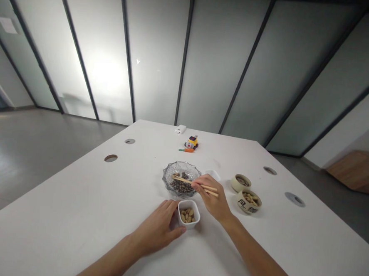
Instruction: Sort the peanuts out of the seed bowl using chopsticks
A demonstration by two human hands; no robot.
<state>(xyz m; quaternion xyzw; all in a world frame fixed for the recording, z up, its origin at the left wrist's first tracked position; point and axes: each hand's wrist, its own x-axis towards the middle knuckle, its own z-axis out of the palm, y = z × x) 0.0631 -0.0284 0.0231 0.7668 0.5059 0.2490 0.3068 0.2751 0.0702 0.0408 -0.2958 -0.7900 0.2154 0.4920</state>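
Observation:
My left hand (pixel 157 228) curves around the left side of a small white square bowl (pixel 192 226), its thumb and fingers steadying it on the table. Light brown nuts (pixel 187 215), perhaps pistachios, lie in this bowl. With my right hand (pixel 213 200) I grip a pair of wooden chopsticks (pixel 182 179). Their tips reach into a clear faceted glass bowl (pixel 166 175) just behind the white one. Dark seeds (pixel 181 187) fill its bottom, with a few brown nuts among them near the tips. Whether the tips pinch a nut is too small to tell.
Two beige ceramic bowls (pixel 239 184) stand at the right, the nearer one holding nuts (pixel 250 198). A white dish (pixel 214 174) sits partly behind my right hand. Farther back are an orange carrot-shaped item (pixel 188 150), a yellow toy vehicle (pixel 191 142) and a white box-like device (pixel 180 129).

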